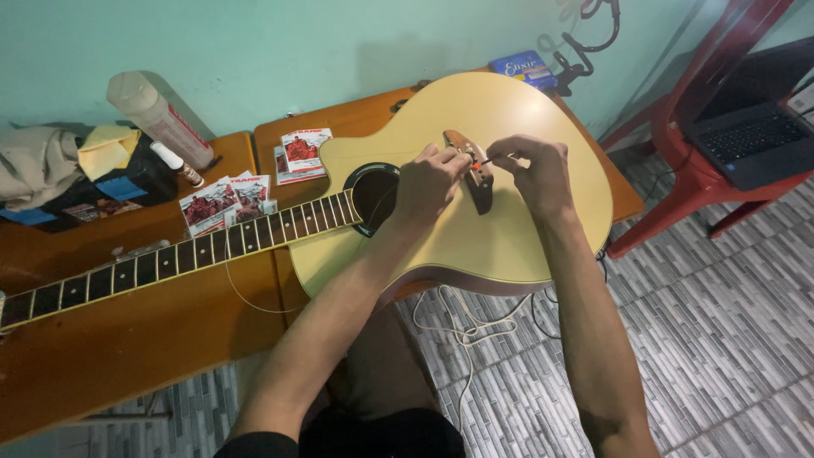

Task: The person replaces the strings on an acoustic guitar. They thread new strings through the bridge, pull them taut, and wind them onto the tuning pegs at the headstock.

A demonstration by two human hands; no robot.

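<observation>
We see a pale yellow acoustic guitar point(475, 229) lying flat, face up, across a brown wooden table point(127, 339), its body toward the right and its dark fretboard point(186, 254) running off to the left edge. Both hands meet over the brown bridge point(477, 174), just right of the sound hole point(375, 188). Our left hand point(428, 182) rests on the guitar top with its fingertips pressed at the upper end of the bridge, fingers curled together. Our right hand point(538, 170) hovers just beside it, thumb and forefinger pinched on a thin guitar string point(500, 157) whose end points toward the bridge. On the table above the neck lie several small red-and-white string packets point(227, 202), and farther left a white tube point(176, 163), a rolled paper wrap point(159, 117) and a heap of cloth point(38, 165). A blue box point(524, 68) sits at the table's far corner. To the right, a laptop point(750, 127) rests on a red plastic chair point(695, 170). A pale cord point(466, 326) trails over the tiled floor point(721, 356) beneath the guitar.
</observation>
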